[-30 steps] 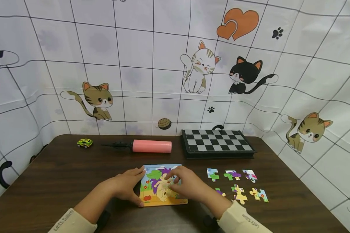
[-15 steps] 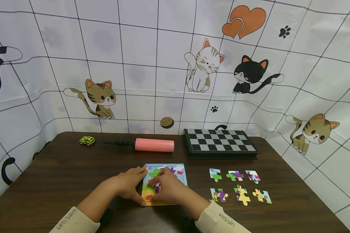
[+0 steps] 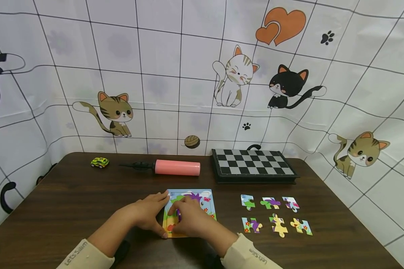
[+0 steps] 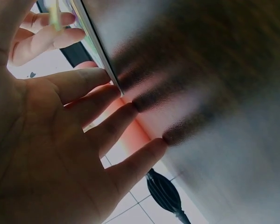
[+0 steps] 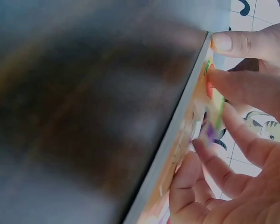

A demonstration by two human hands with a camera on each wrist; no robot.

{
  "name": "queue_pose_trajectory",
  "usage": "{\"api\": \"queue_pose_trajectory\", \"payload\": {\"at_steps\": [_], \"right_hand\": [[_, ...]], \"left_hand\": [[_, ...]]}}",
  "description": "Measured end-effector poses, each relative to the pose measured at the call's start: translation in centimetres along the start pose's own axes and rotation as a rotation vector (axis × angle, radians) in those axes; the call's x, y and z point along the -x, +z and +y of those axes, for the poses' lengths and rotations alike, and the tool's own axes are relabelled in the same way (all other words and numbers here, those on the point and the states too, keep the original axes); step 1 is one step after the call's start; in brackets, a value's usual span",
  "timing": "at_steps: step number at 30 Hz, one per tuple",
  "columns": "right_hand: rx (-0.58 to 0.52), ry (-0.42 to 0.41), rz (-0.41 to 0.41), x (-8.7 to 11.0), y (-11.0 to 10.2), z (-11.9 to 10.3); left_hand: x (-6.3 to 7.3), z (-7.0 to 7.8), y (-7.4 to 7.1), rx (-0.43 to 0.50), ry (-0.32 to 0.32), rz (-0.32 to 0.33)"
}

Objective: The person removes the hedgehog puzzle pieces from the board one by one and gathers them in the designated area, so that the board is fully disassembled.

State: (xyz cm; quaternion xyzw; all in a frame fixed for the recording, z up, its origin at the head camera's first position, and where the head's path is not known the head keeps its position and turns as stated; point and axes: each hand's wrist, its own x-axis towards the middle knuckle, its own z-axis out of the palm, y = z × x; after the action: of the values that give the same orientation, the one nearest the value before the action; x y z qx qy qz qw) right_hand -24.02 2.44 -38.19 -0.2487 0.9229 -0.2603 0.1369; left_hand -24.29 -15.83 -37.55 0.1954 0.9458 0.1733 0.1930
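Observation:
A square picture puzzle board (image 3: 207, 198), with a purple-haired cartoon figure on it, lies flat near the table's front. Along its left edge rests my left hand (image 3: 149, 213), fingers spread and mostly straight, thumb at the lower left corner. In the left wrist view, the fingertips of that hand (image 4: 51, 140) touch the tabletop beside the board. Over the board's left half, my right hand (image 3: 192, 218) pinches a jigsaw piece (image 5: 217, 109) between thumb and fingers. The right wrist view shows this piece tilted up off the board; the hand mostly hides it from above.
Several loose jigsaw pieces (image 3: 278, 226) lie in two rows right of the board. Behind stand a black-and-white checkered box (image 3: 254, 164), a pink hand pump (image 3: 177, 167) and a small yellow-green toy car (image 3: 99, 162). A cat-print sheet (image 3: 161, 93) hangs behind the table.
My right hand has moved left across the board, from its right half to its left half, and now has a jigsaw piece tilted up. The left hand has stayed at the board's edge.

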Motion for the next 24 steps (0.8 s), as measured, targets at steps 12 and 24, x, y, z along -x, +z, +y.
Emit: {"api": "queue_pose_trajectory", "payload": {"at_steps": [12, 24], "right_hand": [[-0.271, 0.024, 0.129, 0.3, 0.2, 0.7], [-0.676, 0.045, 0.125, 0.1, -0.9, 2.9]], "left_hand": [[0.1, 0.1, 0.0, 0.012, -0.005, -0.003], [-0.1, 0.2, 0.0, -0.007, -0.023, -0.007]]}}
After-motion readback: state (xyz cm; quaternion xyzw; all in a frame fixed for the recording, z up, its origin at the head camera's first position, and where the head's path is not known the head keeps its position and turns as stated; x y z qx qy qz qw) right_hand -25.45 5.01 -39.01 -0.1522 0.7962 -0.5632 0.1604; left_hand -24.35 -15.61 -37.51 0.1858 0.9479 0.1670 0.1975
